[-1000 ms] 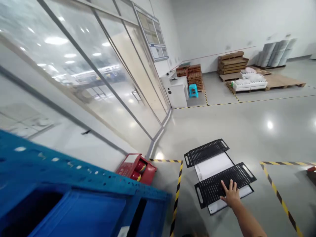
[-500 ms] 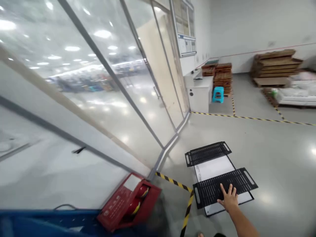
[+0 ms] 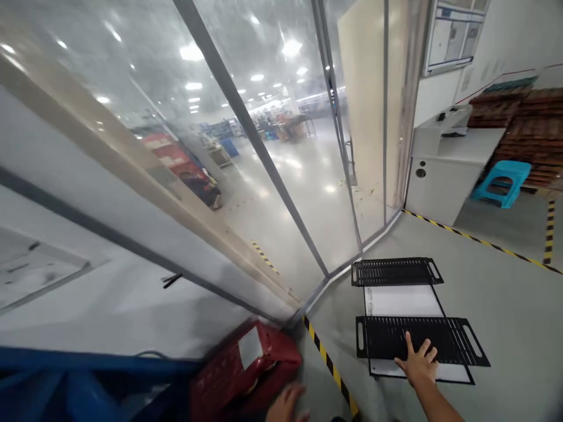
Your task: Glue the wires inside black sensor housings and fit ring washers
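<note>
My right hand rests with fingers spread on the near edge of a black slotted panel. This panel lies across a white board with a black rim. A second black slotted panel crosses the far end of the board. Both panels have oblong hand holes at their ends. At the bottom edge, my left hand shows only in part and a little blurred. Its fingers are apart, with nothing visible in them, close to the red fire extinguisher box.
A glass partition runs along the left. Yellow-black floor tape passes between the box and the board. Further back are a white desk, a blue stool and stacked pallets. Blue metalwork fills the lower left.
The view has swung left and come closer to the partition. My left hand has entered at the bottom. My right hand is still on the near panel.
</note>
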A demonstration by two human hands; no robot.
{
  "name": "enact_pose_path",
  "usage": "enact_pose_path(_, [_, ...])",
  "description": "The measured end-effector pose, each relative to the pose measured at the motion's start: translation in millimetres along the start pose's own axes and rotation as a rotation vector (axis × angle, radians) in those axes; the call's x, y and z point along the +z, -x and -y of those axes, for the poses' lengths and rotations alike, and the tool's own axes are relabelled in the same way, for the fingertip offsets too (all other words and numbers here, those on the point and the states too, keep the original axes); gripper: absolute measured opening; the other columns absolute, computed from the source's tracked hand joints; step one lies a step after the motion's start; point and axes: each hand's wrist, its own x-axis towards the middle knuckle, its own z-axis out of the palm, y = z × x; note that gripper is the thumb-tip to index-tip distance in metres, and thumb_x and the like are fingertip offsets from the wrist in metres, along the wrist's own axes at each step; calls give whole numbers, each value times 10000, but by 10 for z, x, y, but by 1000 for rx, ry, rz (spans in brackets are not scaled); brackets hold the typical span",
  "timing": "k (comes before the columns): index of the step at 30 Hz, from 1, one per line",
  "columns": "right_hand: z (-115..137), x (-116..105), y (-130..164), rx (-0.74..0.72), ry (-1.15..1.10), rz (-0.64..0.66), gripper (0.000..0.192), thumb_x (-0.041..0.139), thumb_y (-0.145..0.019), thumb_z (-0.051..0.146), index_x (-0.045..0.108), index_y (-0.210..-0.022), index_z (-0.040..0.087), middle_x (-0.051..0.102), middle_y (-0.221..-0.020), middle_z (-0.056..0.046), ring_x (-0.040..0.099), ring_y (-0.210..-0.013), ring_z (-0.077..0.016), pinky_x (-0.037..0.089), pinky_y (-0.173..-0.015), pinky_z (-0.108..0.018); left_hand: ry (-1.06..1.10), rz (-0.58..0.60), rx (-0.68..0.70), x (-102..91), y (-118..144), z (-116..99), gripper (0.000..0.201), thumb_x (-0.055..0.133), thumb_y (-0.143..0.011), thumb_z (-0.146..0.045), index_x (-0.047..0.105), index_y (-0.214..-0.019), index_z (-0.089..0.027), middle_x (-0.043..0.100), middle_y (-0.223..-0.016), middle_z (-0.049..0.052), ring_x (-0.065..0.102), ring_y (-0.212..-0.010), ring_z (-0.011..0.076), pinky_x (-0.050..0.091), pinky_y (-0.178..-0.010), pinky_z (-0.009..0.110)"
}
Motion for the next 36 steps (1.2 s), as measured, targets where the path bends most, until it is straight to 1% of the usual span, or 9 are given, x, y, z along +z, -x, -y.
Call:
enact_pose_path(4, [300,-370,-958,-67,42,4,888,632,-931,641,245,-1647,285,309,-1673,-169,340,-1501,-433,305,-1182,-691,-205,-146,100,-1010,-1686,-219,514,583,-1002,-405,570,-1477,-209,448,-1632,162,356,-1549,388,348,-1248,596])
enact_pose_path(7, [510,-674,-1599,-96,80,11,904,632,-931,634,218,-1656,286,287,-1687,-172,323,-1516,-432,284,-1197,-682,-345,-280,264,-2042,-3193,-467,667,560,-994,-459,421,-1594,-203,247,-1736,98,82,-1638,342,69,-1337,550])
enact_pose_path(11, [821,-1111,-2318,-129,116,38,946,667,-901,646,224,-1656,288,282,-1691,-175,300,-1529,-443,277,-1203,-674,-504,-383,388,-3330,-5115,-742,820,614,-954,-334,222,-1662,-201,62,-1769,26,-66,-1645,234,-102,-1327,442])
enact_pose_path(13, [1005,-1301,-2636,-142,128,48,954,673,-896,649,223,-1657,293,279,-1694,-175,289,-1534,-447,268,-1206,-676,-559,-425,367,-3782,-5837,-691,813,624,-941,-317,247,-1656,-226,80,-1768,5,-59,-1646,231,-131,-1315,451])
enact_pose_path(15, [1205,-1464,-2941,-156,138,55,953,675,-898,644,220,-1658,292,272,-1696,-176,281,-1537,-450,259,-1210,-680,-591,-473,286,-4094,-6361,-484,764,596,-956,-346,295,-1641,-195,131,-1762,42,-23,-1647,267,-153,-1299,516])
enact_pose_path(20, [1752,-1873,-3683,-210,166,65,909,686,-924,576,228,-1653,284,277,-1691,-169,289,-1531,-438,262,-1214,-686,-610,-567,-22,-4661,-7078,338,759,578,-960,-536,418,-1586,-138,241,-1731,144,34,-1642,317,-153,-1282,570])
enact_pose_path(27, [2727,-2616,-4826,-286,172,81,815,674,-943,560,318,-1615,267,311,-1668,-153,359,-1488,-412,310,-1200,-676,-634,-668,-354,-5578,-7382,1191,859,552,-948,-552,345,-1564,10,184,-1732,192,-36,-1625,333,-104,-1258,635])
enact_pose_path(31, [3534,-3026,-5559,-301,160,55,770,653,-958,559,344,-1599,265,333,-1654,-146,386,-1469,-399,329,-1192,-671,-659,-713,-423,-5956,-7405,1488,803,564,-921,-445,368,-1537,31,234,-1718,202,4,-1619,312,-51,-1261,637])
enact_pose_path(36, [4732,-3596,-6450,-285,144,45,758,627,-968,581,348,-1596,260,353,-1640,-152,411,-1451,-396,352,-1177,-671,-699,-837,-450,-6350,-7525,1764,774,237,-997,-507,342,-1570,2,235,-1722,192,-62,-1633,250,-55,-1276,609])
